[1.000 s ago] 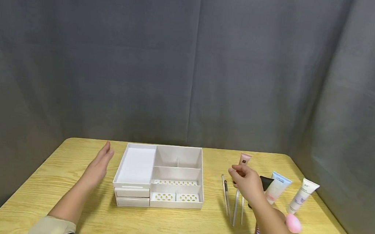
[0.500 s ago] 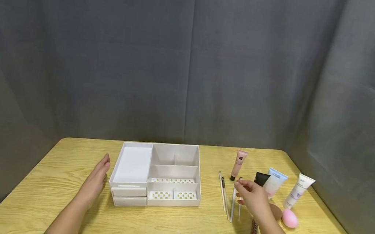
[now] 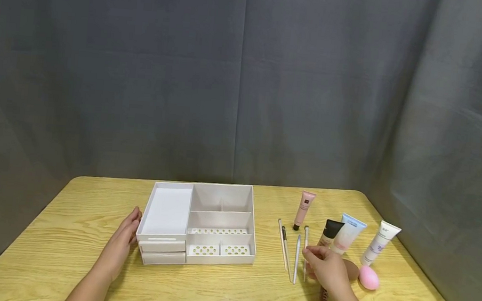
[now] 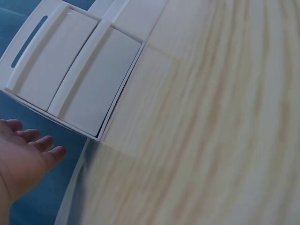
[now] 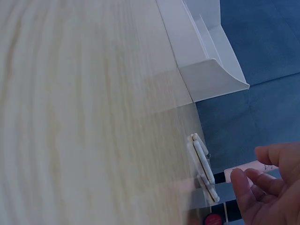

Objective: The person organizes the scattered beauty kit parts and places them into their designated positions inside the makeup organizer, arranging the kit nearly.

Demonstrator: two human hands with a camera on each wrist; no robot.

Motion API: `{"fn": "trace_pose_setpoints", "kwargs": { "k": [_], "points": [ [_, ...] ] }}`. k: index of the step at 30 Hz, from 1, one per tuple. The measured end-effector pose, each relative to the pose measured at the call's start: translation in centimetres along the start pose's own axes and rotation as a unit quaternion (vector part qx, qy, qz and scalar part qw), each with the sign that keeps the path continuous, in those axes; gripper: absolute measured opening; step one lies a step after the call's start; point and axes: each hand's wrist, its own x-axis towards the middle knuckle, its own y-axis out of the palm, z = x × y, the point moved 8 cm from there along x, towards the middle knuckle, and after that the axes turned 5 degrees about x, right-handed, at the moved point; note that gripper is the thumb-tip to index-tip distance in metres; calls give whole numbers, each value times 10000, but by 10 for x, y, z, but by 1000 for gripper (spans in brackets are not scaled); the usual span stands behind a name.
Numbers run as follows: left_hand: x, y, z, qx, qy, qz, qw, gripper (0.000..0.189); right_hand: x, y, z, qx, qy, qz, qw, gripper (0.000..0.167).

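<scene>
Beside box (image 3: 171,209): left hand (image 3: 123,235), fingers loosely straight.
Near brushes (image 3: 296,259): right hand (image 3: 328,269), fingers bent, apart, empty; a nudge could roll one.

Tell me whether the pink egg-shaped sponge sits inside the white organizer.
No, the pink egg-shaped sponge lies on the table, to the right of the white organizer.

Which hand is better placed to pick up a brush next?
Probably the right hand: its fingertips are beside the brushes, and it seems to hold nothing. The left hand is beside the white organizer, which lies between it and them.
</scene>
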Motion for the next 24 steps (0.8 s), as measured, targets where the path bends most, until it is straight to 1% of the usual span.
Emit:
{"fn": "trace_pose_setpoints", "kwargs": {
  "k": [4, 7, 10, 16, 19, 24],
  "points": [
    [-3, 1, 3, -243, -36, -36, 9997, 65, 1, 0, -6, -116, 68, 42, 9999, 41],
    [-4, 2, 6, -296, -166, -83, 9994, 64, 2, 0, -8, -219, 103, 60, 9997, 41],
    [-6, 2, 8, -353, -211, -150, 9990, 62, 2, -1, -11, -347, 116, 49, 9993, 39],
    [-5, 4, 8, -591, -55, -158, 9981, 61, 4, 0, -18, -579, 175, 48, 9982, 41],
    [-6, 7, 7, -628, -42, -139, 9979, 61, 4, -1, -17, -868, 111, 14, 9962, 40],
    [-6, 9, 6, -685, -85, -91, 9976, 61, 2, -1, -12, -1429, -89, -87, 9897, 36]
  ]
}}
